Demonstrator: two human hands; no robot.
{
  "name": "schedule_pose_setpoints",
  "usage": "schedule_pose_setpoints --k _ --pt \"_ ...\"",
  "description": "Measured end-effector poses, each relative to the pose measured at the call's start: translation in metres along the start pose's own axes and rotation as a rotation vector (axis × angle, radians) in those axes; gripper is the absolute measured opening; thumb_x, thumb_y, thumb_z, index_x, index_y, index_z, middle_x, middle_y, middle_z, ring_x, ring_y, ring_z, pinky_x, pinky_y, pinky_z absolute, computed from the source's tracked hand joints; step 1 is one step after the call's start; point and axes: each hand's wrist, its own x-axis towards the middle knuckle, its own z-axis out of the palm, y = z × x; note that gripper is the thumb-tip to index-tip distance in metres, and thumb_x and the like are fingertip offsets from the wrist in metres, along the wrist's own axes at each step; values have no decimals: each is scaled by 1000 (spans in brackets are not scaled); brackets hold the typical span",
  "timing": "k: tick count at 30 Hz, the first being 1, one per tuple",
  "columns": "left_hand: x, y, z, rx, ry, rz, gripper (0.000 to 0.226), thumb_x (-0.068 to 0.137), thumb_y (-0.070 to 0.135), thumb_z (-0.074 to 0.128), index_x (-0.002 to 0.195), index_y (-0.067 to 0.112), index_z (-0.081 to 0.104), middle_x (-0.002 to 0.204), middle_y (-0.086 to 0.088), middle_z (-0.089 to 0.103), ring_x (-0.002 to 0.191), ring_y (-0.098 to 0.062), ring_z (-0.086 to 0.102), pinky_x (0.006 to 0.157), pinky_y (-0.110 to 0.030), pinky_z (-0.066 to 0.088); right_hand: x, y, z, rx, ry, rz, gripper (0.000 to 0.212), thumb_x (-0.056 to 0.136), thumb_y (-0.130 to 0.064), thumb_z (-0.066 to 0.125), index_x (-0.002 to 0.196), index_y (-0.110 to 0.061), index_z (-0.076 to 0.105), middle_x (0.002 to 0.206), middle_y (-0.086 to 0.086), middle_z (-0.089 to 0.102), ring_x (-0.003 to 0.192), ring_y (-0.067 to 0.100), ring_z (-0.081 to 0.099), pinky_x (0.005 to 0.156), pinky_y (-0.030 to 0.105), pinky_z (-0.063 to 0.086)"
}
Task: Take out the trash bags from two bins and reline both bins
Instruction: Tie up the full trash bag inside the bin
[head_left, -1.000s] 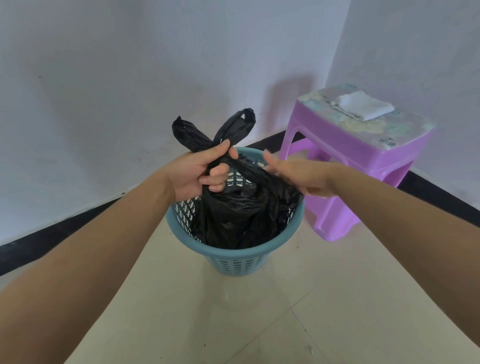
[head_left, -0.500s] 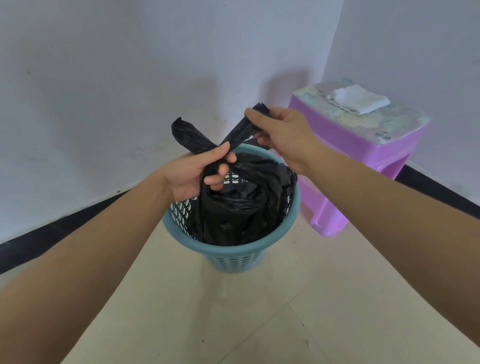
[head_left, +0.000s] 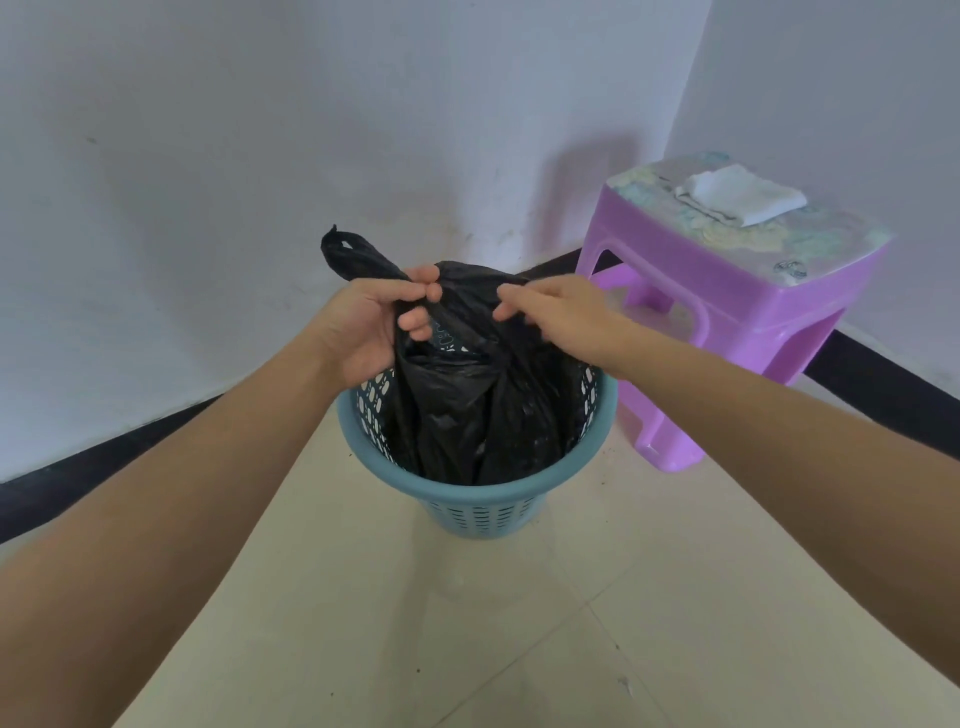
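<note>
Pale floor tiles (head_left: 519, 623) run up to white walls (head_left: 260, 130) with a black skirting (head_left: 104, 467) along their foot. On my feed the blue perforated bin (head_left: 483, 499) stands on the floor close to the far corner of the room. The black trash bag (head_left: 467, 415) sits inside the bin, its body filling the basket and its gathered top pulled up above the rim.

I see the left hand (head_left: 369, 327) over the bin's left edge, thumb and fingers curled and pinching the bag's bunched neck. One handle loop (head_left: 353, 254) sticks up to the left, above that hand.

The right hand (head_left: 556, 312) reaches in from the right over the bin's far edge, with its fingertips (head_left: 506, 301) against the black plastic at the top of the bag. I cannot tell whether they pinch it or only touch it.

Near the floor's far right edge, just beside the bin, stands a purple plastic stool (head_left: 727, 291) with a folded white cloth (head_left: 737, 195) on its seat
</note>
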Motion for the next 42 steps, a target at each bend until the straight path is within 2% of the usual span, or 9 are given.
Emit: schedule_pose_setpoints --k 2,6,11,14,19,28,34,38,42 --pt "-3 4 -4 24 5 -19 21 88 -1 37 85 11 54 71 -3 48 48 -11 27 54 -25 32 5 5 -1 -140 167 -122 26 85 -47 69 104 -30 67 108 -2 62 94 9 58 90 31 47" --pt "-8 5 -5 132 -34 -25 23 81 0 32 71 13 48 65 -3 42 47 -12 22 55 -26 30 4 5 8 -176 -32 -200 88 76 -45 78 151 -26 35 149 0 45 138 17 40 116 38 31" --pt "6 1 -6 443 111 24 21 82 -1 39 73 10 53 61 -5 45 48 -17 33 54 -27 35 -2 -4 17 -125 -52 -182 14 85 -23 61 94 -25 72 82 -4 72 81 15 67 80 31 53" --pt "17 -9 0 482 255 56 20 85 -3 43 77 7 59 68 -9 58 57 -21 53 68 -33 49 -2 -11 17 -138 -6 -103 22 88 -26 52 75 -10 60 63 0 53 63 18 48 61 31 37" --pt "29 -13 7 48 285 88 19 84 -1 34 74 9 48 78 -11 65 85 -28 59 99 -45 48 -7 -10 24 -81 -196 106 22 86 -27 45 70 -21 31 77 7 35 73 21 32 63 37 23" --pt "22 -15 6 -236 231 79 9 59 7 35 62 14 38 57 -3 35 50 -21 36 71 -33 40 -8 9 35 233 -323 250 43 92 -58 42 106 -29 71 112 -5 72 109 16 63 103 39 40" --pt "19 -13 1 -162 116 76 3 66 16 44 67 13 43 60 -3 32 54 -20 35 69 -31 41 3 13 37 314 -267 133 96 78 -83 50 155 -48 4 154 -11 39 141 13 34 119 43 20" --pt "24 -22 5 -150 53 7 26 90 27 37 66 17 39 63 -3 36 59 -19 37 64 -30 39 3 5 35 419 -115 21 54 99 -60 42 150 -43 32 146 -14 46 135 10 42 117 35 28" --pt "28 -32 18 -189 116 -66 49 102 47 30 65 19 42 74 -4 57 70 -22 58 72 -35 46 11 -4 27 714 196 90 29 108 -35 36 102 -25 62 117 1 66 108 16 61 90 30 44"
